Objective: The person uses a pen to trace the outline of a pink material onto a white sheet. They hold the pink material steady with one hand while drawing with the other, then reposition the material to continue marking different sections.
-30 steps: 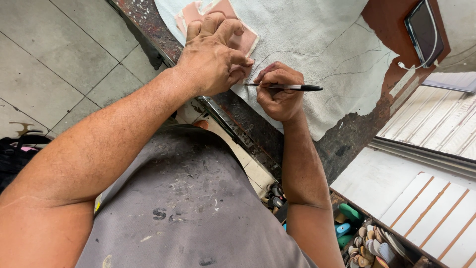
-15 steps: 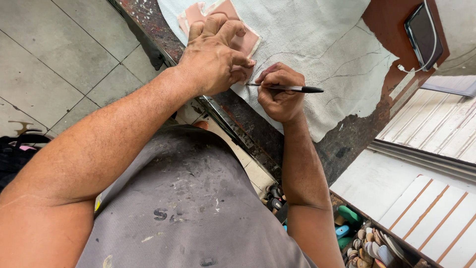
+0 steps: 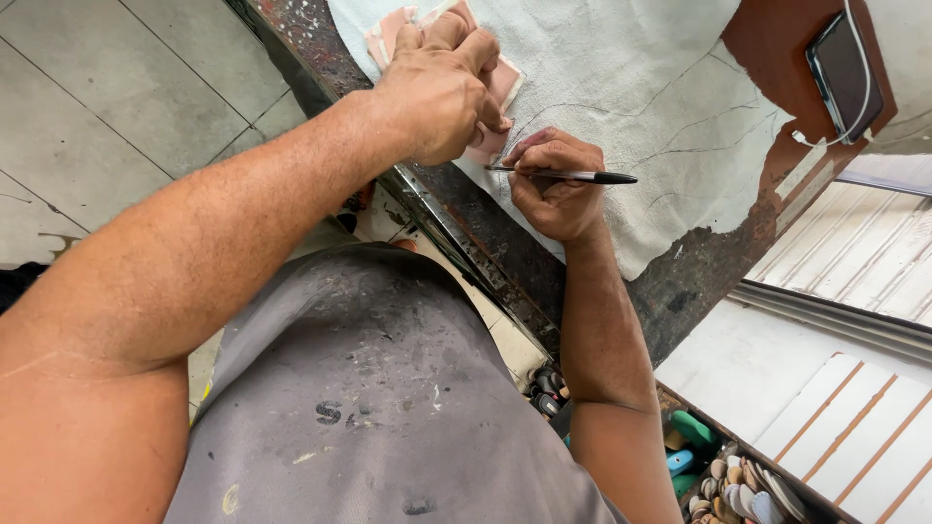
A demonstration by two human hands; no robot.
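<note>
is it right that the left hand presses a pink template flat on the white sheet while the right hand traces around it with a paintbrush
Not quite: the right hand holds a pen, black with a silver tip, not a paintbrush. The rest stands: the left hand presses the pink template flat on the white sheet while the pen's tip meets its edge. The head view shows it.
</note>
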